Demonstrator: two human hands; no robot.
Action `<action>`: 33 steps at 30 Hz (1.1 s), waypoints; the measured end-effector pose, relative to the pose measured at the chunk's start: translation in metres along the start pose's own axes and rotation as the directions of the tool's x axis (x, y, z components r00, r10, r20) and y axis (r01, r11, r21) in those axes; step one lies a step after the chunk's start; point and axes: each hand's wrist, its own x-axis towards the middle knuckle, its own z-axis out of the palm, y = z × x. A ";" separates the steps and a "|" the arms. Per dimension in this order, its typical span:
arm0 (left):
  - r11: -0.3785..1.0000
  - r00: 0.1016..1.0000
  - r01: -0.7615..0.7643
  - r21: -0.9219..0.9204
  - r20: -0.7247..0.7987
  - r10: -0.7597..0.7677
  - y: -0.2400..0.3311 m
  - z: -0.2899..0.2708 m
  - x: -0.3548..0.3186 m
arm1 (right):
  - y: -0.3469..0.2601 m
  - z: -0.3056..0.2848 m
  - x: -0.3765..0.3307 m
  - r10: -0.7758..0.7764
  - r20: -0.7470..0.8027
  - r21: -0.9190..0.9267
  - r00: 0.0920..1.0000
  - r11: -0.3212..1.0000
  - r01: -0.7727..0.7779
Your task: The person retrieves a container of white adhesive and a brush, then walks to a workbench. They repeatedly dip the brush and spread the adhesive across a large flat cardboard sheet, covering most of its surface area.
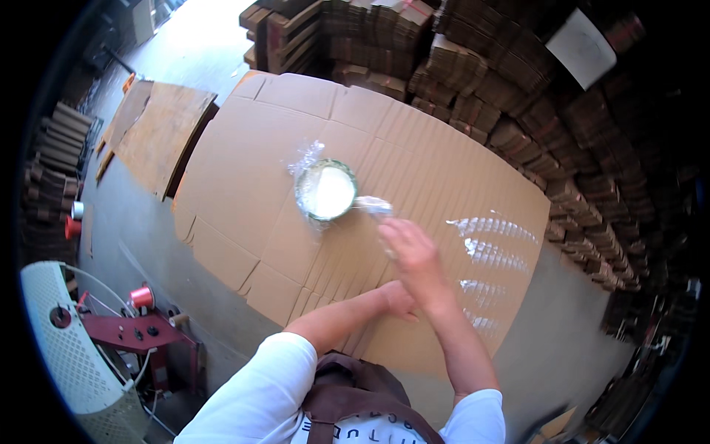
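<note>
A flattened brown cardboard sheet (296, 237) lies in front of me. On it stands a round, green-rimmed tub (329, 189) of white paste, with crumpled clear plastic around its outside. My right hand (411, 251) is closed on a brush-like tool (375, 205) with a pale, whitish end, just right of the tub; blur hides its exact shape. My left hand (399, 300) rests low on the cardboard, partly behind my right forearm, its visible fingers stretched out and holding nothing that shows. Several white paste streaks (492, 253) mark the cardboard's right side.
Tall stacks of folded cardboard (510, 140) line the far and right sides. A wooden board (159, 133) lies to the left. At the lower left stands a dark red machine (133, 333) beside a perforated pale panel (70, 348), with a red spool (140, 297) on it.
</note>
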 end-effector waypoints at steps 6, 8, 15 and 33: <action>0.985 0.993 -0.064 0.157 -0.091 0.079 0.018 -0.023 0.024 | 0.016 0.065 0.044 -0.159 0.134 -0.083 0.978 0.982 0.171; 0.985 0.997 -0.035 0.171 -0.056 0.046 0.014 -0.020 0.022 | 0.020 0.076 0.049 -0.168 0.161 -0.102 0.973 0.977 0.186; 0.984 0.995 -0.093 0.151 -0.021 0.097 0.017 -0.030 0.024 | 0.019 0.058 0.053 0.477 0.045 0.418 0.878 0.789 -0.450; 0.918 0.990 -0.131 0.374 -0.003 0.142 0.008 -0.022 0.006 | 0.046 0.136 0.023 0.521 0.560 0.559 0.644 -0.811 0.170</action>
